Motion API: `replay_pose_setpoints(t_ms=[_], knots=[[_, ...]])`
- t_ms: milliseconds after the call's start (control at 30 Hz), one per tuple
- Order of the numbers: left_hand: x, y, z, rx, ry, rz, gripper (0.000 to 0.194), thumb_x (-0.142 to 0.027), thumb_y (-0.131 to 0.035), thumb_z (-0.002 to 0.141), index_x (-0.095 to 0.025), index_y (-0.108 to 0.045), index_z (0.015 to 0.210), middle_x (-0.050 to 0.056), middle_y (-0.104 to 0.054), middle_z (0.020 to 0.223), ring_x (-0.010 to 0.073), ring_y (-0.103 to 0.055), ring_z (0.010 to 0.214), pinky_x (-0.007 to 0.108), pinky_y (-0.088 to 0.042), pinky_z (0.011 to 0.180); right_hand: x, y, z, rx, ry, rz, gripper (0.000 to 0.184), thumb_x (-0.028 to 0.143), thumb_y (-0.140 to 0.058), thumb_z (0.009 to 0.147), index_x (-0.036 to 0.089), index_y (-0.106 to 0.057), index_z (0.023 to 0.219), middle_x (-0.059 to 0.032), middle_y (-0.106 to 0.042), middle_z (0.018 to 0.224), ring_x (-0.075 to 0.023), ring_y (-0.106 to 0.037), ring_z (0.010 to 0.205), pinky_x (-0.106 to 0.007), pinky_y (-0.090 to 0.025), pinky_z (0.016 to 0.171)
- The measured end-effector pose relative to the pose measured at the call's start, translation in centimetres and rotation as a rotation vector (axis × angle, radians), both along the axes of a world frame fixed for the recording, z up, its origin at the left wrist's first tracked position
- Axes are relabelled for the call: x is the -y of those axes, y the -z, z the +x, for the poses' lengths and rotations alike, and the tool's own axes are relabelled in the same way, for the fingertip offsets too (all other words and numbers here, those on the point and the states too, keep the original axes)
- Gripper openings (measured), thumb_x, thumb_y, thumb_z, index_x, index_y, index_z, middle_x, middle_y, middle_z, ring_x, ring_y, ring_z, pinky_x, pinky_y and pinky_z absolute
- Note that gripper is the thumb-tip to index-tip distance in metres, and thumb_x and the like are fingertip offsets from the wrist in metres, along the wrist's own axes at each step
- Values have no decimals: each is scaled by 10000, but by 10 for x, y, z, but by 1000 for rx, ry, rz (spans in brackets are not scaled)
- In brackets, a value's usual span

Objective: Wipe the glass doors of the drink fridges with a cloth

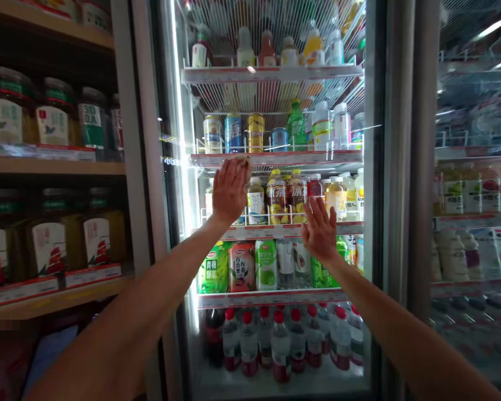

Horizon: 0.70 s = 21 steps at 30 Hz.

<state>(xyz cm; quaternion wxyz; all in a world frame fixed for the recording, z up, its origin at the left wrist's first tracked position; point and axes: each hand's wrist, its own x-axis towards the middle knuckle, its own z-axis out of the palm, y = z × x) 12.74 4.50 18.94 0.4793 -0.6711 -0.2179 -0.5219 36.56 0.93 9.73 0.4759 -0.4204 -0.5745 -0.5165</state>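
My left hand [229, 189] is raised in front of the lit drinks fridge, its palm towards the glass door [275, 340]. Under its fingers is a small beige cloth [244, 161], of which only an edge shows past the fingertips. Lower and to the right, my right hand [319, 229] lies flat against the door with fingers stretched out, holding nothing. Behind the glass, near my hands, stand iced tea bottles with yellow caps [277, 195], a row of cans [255, 133] and drink pouches [242, 267].
To the left, wooden shelves [54, 164] carry large jars [52, 114] with labels. Clear bottles with red caps [281, 345] fill the fridge bottom. A metal door frame [401, 156] runs down the right side, and another glass-fronted fridge [476, 223] with drinks stands beyond it.
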Motion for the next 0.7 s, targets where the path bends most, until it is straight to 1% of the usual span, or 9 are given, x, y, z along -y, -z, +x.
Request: replay_pose_setpoints(t_ms=[100, 133, 200, 300, 367, 467, 533, 633, 700], knots=[[1, 15, -4, -466, 20, 57, 446, -208, -383, 890, -260, -395, 1333, 14, -416, 1420, 158, -236, 1378, 375, -242, 1135, 1, 0, -1, 2, 1, -7, 667, 226, -424, 845, 235, -147, 1451, -70, -273, 1496, -234, -200, 1394, -514, -166, 1125], [1, 19, -7, -534, 28, 63, 438, -216, -396, 887, -298, -406, 1317, -23, -444, 1399, 128, -268, 1363, 335, -251, 1132, 1, 0, -1, 3, 0, -12, 673, 227, -421, 845, 242, -133, 1453, -66, -266, 1499, -236, -200, 1394, -517, -169, 1123], [1, 22, -15, -370, 40, 54, 455, -207, -392, 887, -292, -377, 1334, -16, -431, 1409, 126, -247, 1371, 339, -236, 1140, 2, 0, -1, 4, -3, -14, 683, 227, -420, 843, 249, -119, 1455, -64, -265, 1499, -241, -204, 1393, -520, -175, 1120], [0, 28, -26, 10, 46, 46, 533, -161, -310, 901, -145, -195, 1422, 124, -294, 1476, 210, -64, 1414, 497, -156, 1145, 1, 0, 0, -5, -2, -5, 682, 228, -418, 841, 252, -122, 1455, -63, -275, 1496, -242, -208, 1391, -520, -172, 1120], [1, 40, -32, -40, 42, 54, 542, -181, -309, 907, -175, -170, 1431, 104, -327, 1463, 195, -115, 1409, 470, -203, 1141, 1, 0, 0, -4, -2, -10, 679, 227, -412, 844, 254, -117, 1455, -56, -264, 1501, -235, -200, 1394, -517, -165, 1123], [2, 55, -42, -301, 9, 47, 505, -228, -385, 895, -314, -288, 1384, -2, -469, 1379, 141, -317, 1343, 345, -319, 1100, 2, 0, 0, 2, -10, -25, 679, 226, -413, 845, 254, -116, 1456, -47, -248, 1507, -227, -187, 1398, -511, -154, 1129], [-1, 55, -50, -172, -4, 36, 507, -220, -392, 894, -302, -294, 1385, 24, -424, 1413, 176, -285, 1360, 396, -305, 1104, 2, 0, 0, -6, -9, -26, 678, 226, -419, 843, 250, -129, 1455, -49, -257, 1504, -226, -187, 1398, -506, -151, 1132], [-4, 48, -55, 218, 10, 41, 561, -196, -350, 903, -230, -175, 1435, 94, -217, 1508, 231, -103, 1409, 504, -242, 1112, 2, 0, 0, -12, -8, -25, 678, 222, -426, 838, 244, -142, 1454, -54, -264, 1501, -225, -183, 1399, -503, -143, 1135], [-6, 47, -52, 106, 11, 25, 577, -200, -363, 900, -248, -162, 1438, 76, -248, 1501, 196, -144, 1404, 451, -262, 1117, 1, 0, 0, -8, -4, -26, 683, 221, -423, 839, 248, -129, 1455, -52, -252, 1505, -223, -179, 1400, -505, -140, 1135]])
